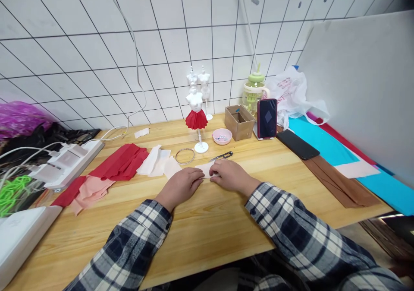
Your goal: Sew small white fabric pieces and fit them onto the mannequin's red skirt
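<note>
Both of my hands meet at the middle of the table over a pale strip [203, 167], thin like crepe paper or cloth. My left hand [183, 185] pinches its left end near the front edge. On the right part, my right hand [231, 176] has its fingers closed and partly hides the strip. Just beyond my right hand lie black-handled thread snips [223, 156]. A thin metal ring [185, 156] rests past my left hand. Farther back stands a small white dress form [194, 102] wearing a pleated red skirt [196, 119].
Red pieces [119, 163] and white pieces [154, 160] lie left, near a power strip [73, 163]. Behind are a pink dish [222, 136] of beads, a cardboard box [239, 122], a bottle [254, 93] and an upright phone [267, 118]. Brown material [339, 183] lies right.
</note>
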Motion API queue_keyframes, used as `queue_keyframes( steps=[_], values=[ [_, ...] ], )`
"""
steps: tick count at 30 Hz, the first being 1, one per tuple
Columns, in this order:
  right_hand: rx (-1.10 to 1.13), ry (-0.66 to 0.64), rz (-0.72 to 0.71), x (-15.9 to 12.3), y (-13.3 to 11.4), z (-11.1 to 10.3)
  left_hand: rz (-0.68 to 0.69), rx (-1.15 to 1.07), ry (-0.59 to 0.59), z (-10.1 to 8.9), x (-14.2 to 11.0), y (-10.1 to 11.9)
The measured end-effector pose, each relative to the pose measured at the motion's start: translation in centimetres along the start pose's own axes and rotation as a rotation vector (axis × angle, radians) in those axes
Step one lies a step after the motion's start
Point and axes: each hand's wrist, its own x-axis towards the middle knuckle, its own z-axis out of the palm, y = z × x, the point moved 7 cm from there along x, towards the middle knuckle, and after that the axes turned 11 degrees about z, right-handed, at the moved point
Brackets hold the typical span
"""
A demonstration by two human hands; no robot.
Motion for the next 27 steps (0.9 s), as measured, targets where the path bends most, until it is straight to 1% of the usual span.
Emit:
queue_keyframes(
  steps=[4,8,14,18,22,27],
  values=[
    [-0.013,0.009,0.013,0.0,0.2,0.0,0.025,0.05,-0.027,-0.5,0.0,0.4],
    [-0.038,0.016,0.019,-0.1,0.1,-0.1,0.051,0.133,0.003,-0.9,0.1,0.6],
    [-0.061,0.039,0.039,-0.1,-0.2,-0.2,-0.014,0.071,0.063,-1.1,-0.1,-0.6],
    [-0.023,0.029,0.075,0.1,0.1,0.1,-0.057,0.032,0.08,-1.1,-0.3,-1.3],
    [0.029,-0.002,0.136,0.3,0.5,0.4,-0.064,0.019,0.081,-1.1,-0.4,-1.4],
    [-0.006,0.002,0.201,0.2,0.3,0.4,-0.078,0.035,0.087,-0.8,-0.2,-1.2]
  ],
)
